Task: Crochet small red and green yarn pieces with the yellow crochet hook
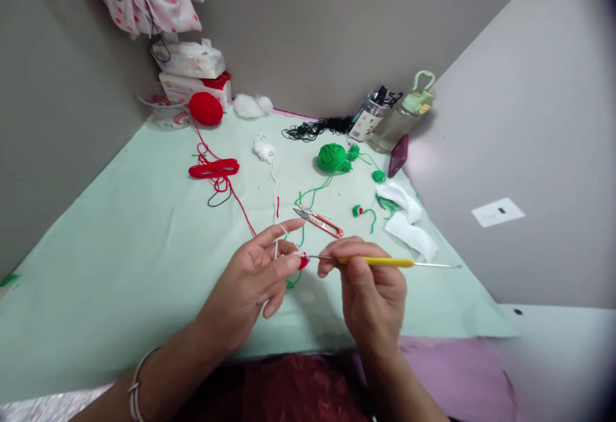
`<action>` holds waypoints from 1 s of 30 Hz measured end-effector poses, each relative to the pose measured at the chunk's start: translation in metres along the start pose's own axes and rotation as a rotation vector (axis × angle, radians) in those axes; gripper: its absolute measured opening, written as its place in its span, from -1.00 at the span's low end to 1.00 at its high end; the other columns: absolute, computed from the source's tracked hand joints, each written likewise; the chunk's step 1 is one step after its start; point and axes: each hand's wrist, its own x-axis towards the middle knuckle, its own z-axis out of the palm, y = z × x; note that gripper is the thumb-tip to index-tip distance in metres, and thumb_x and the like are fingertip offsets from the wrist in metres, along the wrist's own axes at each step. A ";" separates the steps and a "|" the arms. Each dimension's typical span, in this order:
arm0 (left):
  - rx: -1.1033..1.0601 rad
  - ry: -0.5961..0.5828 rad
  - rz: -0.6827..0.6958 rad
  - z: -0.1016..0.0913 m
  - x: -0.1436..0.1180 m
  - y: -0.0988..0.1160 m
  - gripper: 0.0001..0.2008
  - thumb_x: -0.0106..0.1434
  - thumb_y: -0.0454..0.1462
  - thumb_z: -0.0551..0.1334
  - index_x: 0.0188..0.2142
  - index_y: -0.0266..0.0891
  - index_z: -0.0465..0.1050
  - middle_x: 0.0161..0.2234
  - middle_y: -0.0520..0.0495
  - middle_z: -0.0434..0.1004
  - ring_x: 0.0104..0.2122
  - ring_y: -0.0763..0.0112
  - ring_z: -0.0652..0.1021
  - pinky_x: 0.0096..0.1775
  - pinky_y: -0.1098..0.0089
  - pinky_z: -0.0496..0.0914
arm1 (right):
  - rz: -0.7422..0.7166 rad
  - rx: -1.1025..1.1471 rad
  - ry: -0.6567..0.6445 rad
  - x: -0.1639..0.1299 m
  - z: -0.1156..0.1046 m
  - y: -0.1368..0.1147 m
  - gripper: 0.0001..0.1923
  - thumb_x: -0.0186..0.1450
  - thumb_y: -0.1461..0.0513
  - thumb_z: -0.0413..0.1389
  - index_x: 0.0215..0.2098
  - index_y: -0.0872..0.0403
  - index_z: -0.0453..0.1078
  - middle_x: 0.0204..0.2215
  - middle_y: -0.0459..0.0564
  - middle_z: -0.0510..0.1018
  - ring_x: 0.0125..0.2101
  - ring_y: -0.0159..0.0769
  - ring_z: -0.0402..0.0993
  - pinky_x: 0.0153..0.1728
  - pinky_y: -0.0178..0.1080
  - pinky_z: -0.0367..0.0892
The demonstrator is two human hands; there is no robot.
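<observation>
Between thumb and fingers, my left hand pinches a small red and white crochet piece. White yarn runs over its raised index finger and down from a small white skein. My right hand grips a crochet hook by its yellow handle, pen-fashion. The hook's metal tip meets the crochet piece; whether it sits inside a stitch is too small to tell. Just beyond my hands lie orange-handled thread snips, blades pointing left. Green yarn trails underneath the work.
Red yarn and a red ball lie left. A green yarn ball, black yarn and white stuffing are farther back. A pen cup and water bottle stand at back right, near white paper strips.
</observation>
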 end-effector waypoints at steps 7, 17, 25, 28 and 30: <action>0.101 -0.004 0.078 0.000 -0.001 -0.005 -0.62 0.23 -0.22 0.51 0.05 -0.07 0.64 -0.26 0.09 0.47 -0.70 0.84 0.25 -0.65 0.65 0.25 | -0.004 -0.041 -0.034 0.001 0.006 0.003 -0.80 0.49 0.26 0.15 -0.10 -0.06 0.65 -0.27 -0.05 0.70 -0.26 -0.29 0.60 -0.21 -0.20 0.53; 0.087 -0.027 0.058 0.000 0.001 -0.006 -0.33 0.24 -0.26 0.50 0.31 -0.09 0.42 -0.25 0.05 0.60 -0.73 0.81 0.25 -0.69 0.64 0.26 | -0.042 -0.079 -0.066 0.002 0.003 0.004 -0.79 0.49 0.28 0.16 -0.06 -0.09 0.65 -0.25 -0.07 0.66 -0.20 -0.30 0.57 -0.17 -0.22 0.49; 0.080 0.023 0.106 0.003 0.003 -0.011 -0.27 0.18 -0.25 0.56 0.31 -0.14 0.43 -0.35 0.11 0.56 -0.71 0.77 0.28 -0.68 0.65 0.25 | -0.274 -0.445 -0.121 -0.009 0.005 0.005 -0.63 0.44 0.38 0.17 0.12 -0.07 0.58 -0.12 0.03 0.65 -0.13 -0.25 0.61 -0.18 -0.22 0.55; -0.004 0.017 0.042 0.003 0.002 -0.010 -0.31 0.18 -0.23 0.55 0.27 -0.23 0.46 -0.44 0.15 0.49 -0.71 0.78 0.20 -0.68 0.67 0.23 | -0.441 -0.619 -0.106 -0.014 0.005 0.006 -0.54 0.40 0.43 0.21 0.21 -0.04 0.54 -0.03 0.10 0.63 -0.06 -0.20 0.60 -0.15 -0.20 0.55; -0.094 -0.005 -0.049 0.002 0.002 -0.006 -0.41 0.20 -0.27 0.54 0.20 -0.27 0.53 -0.43 0.12 0.50 -0.71 0.82 0.12 -0.68 0.69 0.19 | -0.359 -0.487 -0.044 -0.013 0.004 0.005 -0.61 0.44 0.40 0.16 0.14 -0.07 0.58 -0.10 0.04 0.65 -0.12 -0.23 0.60 -0.16 -0.19 0.54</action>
